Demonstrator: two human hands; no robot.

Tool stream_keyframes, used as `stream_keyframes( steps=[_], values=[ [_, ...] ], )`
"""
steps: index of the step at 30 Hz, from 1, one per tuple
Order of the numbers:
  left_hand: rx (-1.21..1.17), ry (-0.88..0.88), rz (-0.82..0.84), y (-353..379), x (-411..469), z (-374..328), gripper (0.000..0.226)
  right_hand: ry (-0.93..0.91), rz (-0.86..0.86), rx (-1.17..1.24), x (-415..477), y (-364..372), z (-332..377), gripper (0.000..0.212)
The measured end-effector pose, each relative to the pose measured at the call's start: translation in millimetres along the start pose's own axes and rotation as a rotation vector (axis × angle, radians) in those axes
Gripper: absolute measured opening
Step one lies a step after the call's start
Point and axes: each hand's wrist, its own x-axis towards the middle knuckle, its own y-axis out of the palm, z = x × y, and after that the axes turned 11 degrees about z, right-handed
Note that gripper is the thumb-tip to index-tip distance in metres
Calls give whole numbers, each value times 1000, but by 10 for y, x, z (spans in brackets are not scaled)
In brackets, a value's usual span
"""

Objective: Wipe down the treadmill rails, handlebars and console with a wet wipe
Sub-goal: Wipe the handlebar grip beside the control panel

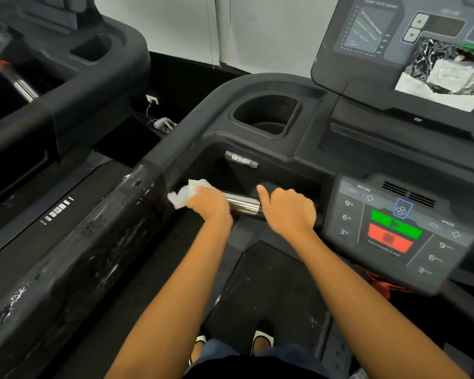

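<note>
**Wet wipe point(188, 192) at the left end of the front handlebar point(242, 203); both hands on the bar.**

Left to right: the side rail point(93, 228), beaded wet. The left hand point(210, 205) clutches the wipe against the bar's rail-side end. Bare chrome follows, then the right hand point(288, 210), curled round the bar with thumb raised, then the console keypad point(394, 231). The bar runs left to right, so the unwiped length likely lies rightward of the nearer left hand.

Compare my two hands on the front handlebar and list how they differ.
The left hand grips a white wet wipe against the handlebar, while the right hand grips the bar bare. The left hand sits at the end by the side rail, and the right hand sits beside the control panel. Shared: both curl over the same bar.
</note>
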Motion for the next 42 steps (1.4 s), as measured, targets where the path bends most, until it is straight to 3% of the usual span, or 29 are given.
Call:
stream_keyframes(
  steps=[2,4,7,12,13,14,15,17,21,23,26,30,33,35,40,42],
  values=[
    [39,24,45,124,-343,167,41,1,12,14,15,-1,6,66],
    [-42,-73,152,281,-684,354,37,7,41,32,43,-5,6,65],
    [-46,-67,211,233,-672,382,39,-3,39,36,40,8,-9,64],
    [102,41,58,-91,44,-103,45,-44,14,23,5,2,-38,65],
    [88,-29,-54,-118,110,-104,44,-49,13,24,7,0,-40,65],
    [420,-3,-33,-156,200,-58,41,-54,13,23,5,-7,-41,64],
    [584,0,-86,-96,216,-6,38,-60,12,23,1,-7,-45,64],
    [284,69,-150,93,-24,71,37,-70,16,39,-4,-19,-44,62],
    [-7,-49,169,379,-859,489,42,-4,157,276,110,-88,-99,47],
    [113,-62,305,334,-970,552,45,21,218,542,201,-157,-169,41],
    [388,9,406,99,-965,387,49,-27,155,829,281,-333,-248,38],
    [703,115,483,-89,-967,130,53,-110,113,835,277,-548,-290,37],
    [1185,284,273,-138,-935,40,47,-174,125,737,203,-597,-366,36],
    [1358,346,177,-210,-888,24,48,-188,116,706,154,-606,-444,36],
    [1375,413,7,-388,-703,140,49,-242,111,688,103,-642,-547,33],
    [1367,580,-32,-348,-700,211,49,-258,106,678,94,-632,-537,33]
  ],
)
